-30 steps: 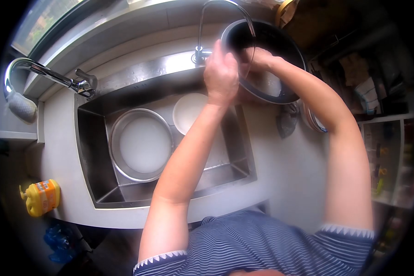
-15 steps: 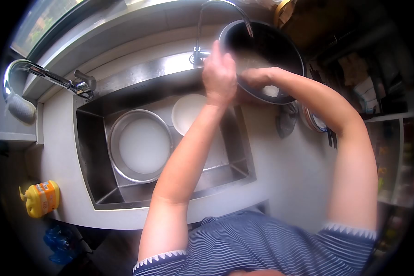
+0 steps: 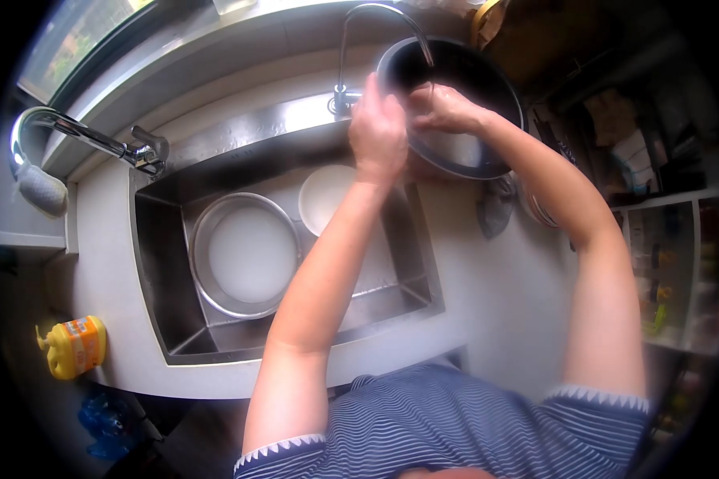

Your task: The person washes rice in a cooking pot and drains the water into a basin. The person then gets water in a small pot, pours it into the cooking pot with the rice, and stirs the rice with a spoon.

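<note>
My left hand (image 3: 378, 136) is closed on the near-left rim of a large dark pot (image 3: 487, 80), which is tilted toward me beyond the sink's right corner. Over the pot's mouth is my right hand (image 3: 449, 110), close beside the left one and just below the spout of a slim arched faucet (image 3: 345, 60). Its fingers look bent, but blur and the left hand hide their tips. Something pale (image 3: 459, 149) shows low inside the pot; I cannot make out what it is.
In the steel sink (image 3: 164, 271) sit a metal basin (image 3: 204, 275) of cloudy white liquid and a white bowl (image 3: 321, 195). A larger faucet (image 3: 96, 136) stands at left, near a yellow bottle (image 3: 76, 347). A clear bag (image 3: 497, 209) lies below the pot.
My right hand has risen from inside the pot toward the faucet spout. My left hand stays at the rim, and the pot has barely shifted.
</note>
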`<state>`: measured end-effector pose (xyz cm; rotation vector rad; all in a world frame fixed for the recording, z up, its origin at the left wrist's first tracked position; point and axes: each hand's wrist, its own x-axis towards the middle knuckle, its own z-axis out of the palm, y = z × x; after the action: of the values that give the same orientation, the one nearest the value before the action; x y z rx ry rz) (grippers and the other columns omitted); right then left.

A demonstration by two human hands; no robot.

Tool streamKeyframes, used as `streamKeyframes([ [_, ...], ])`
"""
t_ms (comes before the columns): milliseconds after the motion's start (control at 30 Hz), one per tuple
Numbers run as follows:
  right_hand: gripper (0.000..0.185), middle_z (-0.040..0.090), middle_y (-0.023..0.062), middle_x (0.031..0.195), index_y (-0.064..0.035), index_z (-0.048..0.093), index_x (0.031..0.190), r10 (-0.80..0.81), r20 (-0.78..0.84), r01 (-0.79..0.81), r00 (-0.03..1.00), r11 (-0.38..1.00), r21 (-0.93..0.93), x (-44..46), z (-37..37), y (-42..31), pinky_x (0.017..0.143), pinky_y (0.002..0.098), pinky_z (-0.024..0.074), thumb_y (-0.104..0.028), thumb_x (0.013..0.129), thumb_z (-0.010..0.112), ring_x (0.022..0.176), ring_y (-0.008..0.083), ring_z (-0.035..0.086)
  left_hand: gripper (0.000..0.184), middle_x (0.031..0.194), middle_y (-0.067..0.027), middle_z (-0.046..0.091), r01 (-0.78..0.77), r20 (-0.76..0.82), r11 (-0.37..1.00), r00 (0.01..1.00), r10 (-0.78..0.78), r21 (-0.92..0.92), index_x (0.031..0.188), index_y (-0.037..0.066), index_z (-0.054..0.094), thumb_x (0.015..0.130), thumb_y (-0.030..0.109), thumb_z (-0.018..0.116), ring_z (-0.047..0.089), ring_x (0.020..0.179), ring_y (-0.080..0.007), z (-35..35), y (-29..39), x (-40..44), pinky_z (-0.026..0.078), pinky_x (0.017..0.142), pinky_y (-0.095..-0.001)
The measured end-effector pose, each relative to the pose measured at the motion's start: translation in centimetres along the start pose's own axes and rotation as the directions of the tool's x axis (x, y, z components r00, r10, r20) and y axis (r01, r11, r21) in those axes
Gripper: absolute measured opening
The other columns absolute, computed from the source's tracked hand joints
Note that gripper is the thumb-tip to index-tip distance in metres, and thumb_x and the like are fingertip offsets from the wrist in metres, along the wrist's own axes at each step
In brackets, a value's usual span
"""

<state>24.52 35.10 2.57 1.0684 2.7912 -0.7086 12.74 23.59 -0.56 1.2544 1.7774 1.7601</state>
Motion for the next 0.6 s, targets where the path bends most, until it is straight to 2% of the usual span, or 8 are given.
streamKeyframes([
  [33,0.038,0.063,0.0132,0.099,-0.0037,0.062,0.106,-0.007,-0.043,0.011,0.999,0.997,0.072,-0.3,-0.1,-0.3,0.083,0.0338,0.0489,-0.025,0.075,0.067,0.094,0.0238,0.061,0.042,0.108,-0.0204,0.060,0.002,0.001,1.000,1.000,-0.002,0.000,0.126,-0.002,0.044,0.090,0.019,0.045,0.059,0.099,-0.0296,0.0,0.0,0.0,0.044,0.086,-0.0339],
  [133,0.024,0.064,0.0099,0.087,-0.0027,0.062,0.099,0.222,0.080,-0.232,0.972,0.832,0.505,-0.8,-0.5,-2.5,0.062,0.0313,0.0536,-0.021,0.083,0.060,0.075,0.0186,0.065,0.045,0.095,-0.0276,0.058,-0.040,-0.029,0.998,0.999,0.039,-0.040,0.123,-0.004,0.045,0.086,0.022,0.042,0.055,0.088,-0.0413,0.3,-0.1,0.0,0.043,0.080,-0.0457],
  [167,0.018,0.060,0.0051,0.070,-0.0024,0.061,0.088,0.234,0.079,-0.228,0.969,0.729,0.646,-0.6,0.1,-2.5,0.042,0.0252,0.0453,-0.019,0.088,0.054,0.052,0.0116,0.058,0.045,0.094,-0.0275,0.058,-0.039,-0.029,0.999,0.999,0.038,-0.037,0.123,-0.004,0.045,0.086,0.022,0.042,0.055,0.088,-0.0412,0.3,-0.1,0.0,0.043,0.080,-0.0456],
  [267,0.019,0.055,0.0029,0.062,-0.0033,0.059,0.082,0.230,0.094,-0.222,0.969,0.632,0.743,-0.1,0.3,-2.8,0.038,0.0239,0.0383,-0.020,0.089,0.054,0.044,0.0098,0.050,0.046,0.095,-0.0273,0.058,-0.033,-0.021,0.999,0.999,0.032,-0.042,0.124,-0.004,0.045,0.086,0.022,0.042,0.056,0.089,-0.0411,0.2,-0.3,0.0,0.043,0.080,-0.0453],
  [300,0.020,0.051,0.0007,0.058,-0.0047,0.058,0.079,0.291,0.091,-0.259,0.952,0.611,0.748,-0.5,0.0,-3.7,0.037,0.0228,0.0335,-0.021,0.090,0.052,0.043,0.0082,0.044,0.046,0.095,-0.0274,0.058,-0.028,-0.012,0.998,1.000,0.028,-0.053,0.124,-0.004,0.045,0.086,0.022,0.042,0.056,0.089,-0.0412,0.1,-0.2,0.0,0.043,0.080,-0.0453],
  [400,0.021,0.053,0.0019,0.061,-0.0040,0.058,0.080,0.390,0.131,-0.329,0.911,0.500,0.801,-0.1,0.3,-3.6,0.038,0.0244,0.0391,-0.020,0.090,0.050,0.047,0.0101,0.051,0.046,0.096,-0.0279,0.058,-0.030,-0.016,0.999,0.999,0.029,-0.044,0.124,-0.004,0.045,0.086,0.023,0.042,0.056,0.089,-0.0414,0.1,-0.3,0.0,0.043,0.081,-0.0454],
  [500,0.018,0.056,0.0035,0.066,-0.0032,0.056,0.084,0.461,0.117,-0.284,0.880,0.312,0.907,-0.6,0.3,-4.0,0.040,0.0266,0.0452,-0.019,0.091,0.049,0.052,0.0127,0.056,0.047,0.096,-0.0286,0.058,-0.043,-0.030,0.999,0.999,0.043,-0.006,0.124,-0.004,0.045,0.086,0.023,0.042,0.056,0.089,-0.0413,0.1,-0.4,0.0,0.043,0.081,-0.0454],
  [600,0.016,0.058,0.0053,0.071,-0.0028,0.055,0.091,0.519,0.059,-0.233,0.852,0.277,0.932,0.3,0.5,-3.5,0.043,0.0285,0.0495,-0.017,0.091,0.048,0.056,0.0152,0.060,0.047,0.095,-0.0290,0.058,-0.048,-0.038,0.999,0.998,0.047,-0.007,0.123,-0.005,0.045,0.086,0.024,0.043,0.056,0.089,-0.0414,0.3,-0.4,0.1,0.044,0.080,-0.0455],
])
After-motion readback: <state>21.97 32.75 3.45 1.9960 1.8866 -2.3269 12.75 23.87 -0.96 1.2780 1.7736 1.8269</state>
